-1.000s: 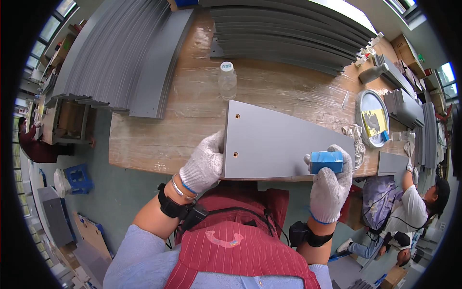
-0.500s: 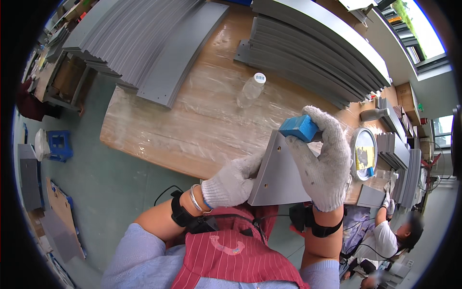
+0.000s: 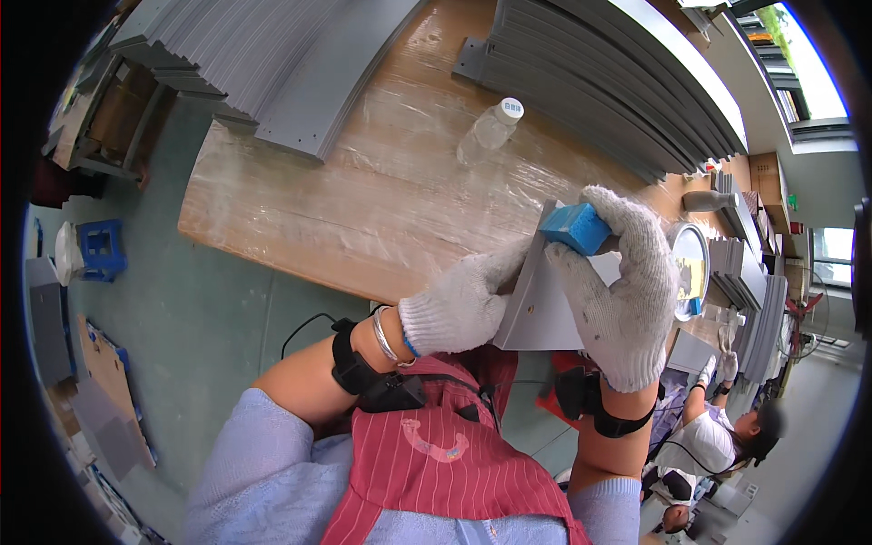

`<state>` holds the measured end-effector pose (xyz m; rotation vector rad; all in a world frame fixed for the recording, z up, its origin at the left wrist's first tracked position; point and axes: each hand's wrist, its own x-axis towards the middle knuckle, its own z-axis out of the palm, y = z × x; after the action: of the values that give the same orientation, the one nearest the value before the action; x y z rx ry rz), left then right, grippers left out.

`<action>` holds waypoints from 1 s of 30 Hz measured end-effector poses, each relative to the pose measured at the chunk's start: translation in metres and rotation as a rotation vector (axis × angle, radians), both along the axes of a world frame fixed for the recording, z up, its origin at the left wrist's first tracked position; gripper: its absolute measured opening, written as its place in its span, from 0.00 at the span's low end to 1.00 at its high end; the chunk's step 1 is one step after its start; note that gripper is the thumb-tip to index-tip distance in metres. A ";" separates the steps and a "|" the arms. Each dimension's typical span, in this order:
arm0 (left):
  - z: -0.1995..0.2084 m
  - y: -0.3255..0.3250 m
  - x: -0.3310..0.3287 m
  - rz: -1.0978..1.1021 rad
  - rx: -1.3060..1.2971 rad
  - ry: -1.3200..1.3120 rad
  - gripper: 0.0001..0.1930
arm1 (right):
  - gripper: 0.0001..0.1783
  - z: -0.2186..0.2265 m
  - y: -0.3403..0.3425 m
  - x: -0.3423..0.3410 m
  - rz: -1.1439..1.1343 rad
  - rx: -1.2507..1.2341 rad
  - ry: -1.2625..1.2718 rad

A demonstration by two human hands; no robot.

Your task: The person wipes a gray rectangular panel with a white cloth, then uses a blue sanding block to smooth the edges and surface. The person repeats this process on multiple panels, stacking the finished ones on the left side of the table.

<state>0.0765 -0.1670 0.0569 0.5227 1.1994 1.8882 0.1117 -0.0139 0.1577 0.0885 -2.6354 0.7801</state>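
The gray panel (image 3: 552, 322) is tilted up over the near edge of the table (image 3: 263, 213), one brass-colored hole (image 3: 531, 310) showing. Your left hand (image 3: 463, 304), gloved, grips its left side; your right hand (image 3: 631, 282), also gloved, pinches the blue block (image 3: 576, 228) at the panel's far corner, where contact looks likely but is partly hidden. If you are rubbing that edge, as it seems, keep the block flat, press lightly and evenly, and leave your left fingers out of its path. Farther from the near edge, between the left stack (image 3: 263, 73) and the right stack (image 3: 599, 100), a clear bottle (image 3: 488, 136) has dark printed characters on its white cap (image 3: 512, 110). Toward the table's right end, the round tub (image 3: 683, 238) bears a yellow sheet (image 3: 690, 275) with no readable writing
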 end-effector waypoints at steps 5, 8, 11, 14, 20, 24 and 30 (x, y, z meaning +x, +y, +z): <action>0.008 0.002 -0.013 -0.101 -0.058 -0.183 0.31 | 0.25 0.002 -0.016 0.037 0.084 0.000 -0.108; -0.004 0.004 -0.010 0.009 0.076 -0.061 0.31 | 0.26 0.003 -0.025 0.056 0.225 0.011 -0.141; 0.003 -0.002 -0.018 -0.077 0.066 -0.216 0.32 | 0.27 0.008 -0.025 0.069 0.234 -0.047 -0.119; -0.009 -0.007 -0.025 -0.172 0.209 -0.473 0.33 | 0.29 0.011 -0.014 0.080 0.106 -0.197 -0.001; 0.013 -0.003 -0.019 -0.157 -0.056 -0.291 0.30 | 0.32 0.004 0.005 0.076 -0.379 -0.484 0.172; 0.016 0.001 -0.004 -0.120 -0.215 -0.043 0.27 | 0.32 0.007 0.019 0.045 -0.276 -0.584 0.079; 0.011 0.001 0.002 -0.117 -0.161 0.136 0.22 | 0.30 0.028 0.020 0.018 -0.018 -0.220 -0.190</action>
<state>0.0783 -0.1662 0.0675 0.6269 1.3664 1.6632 0.1292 0.0059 0.1862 -0.0740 -2.7001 1.1156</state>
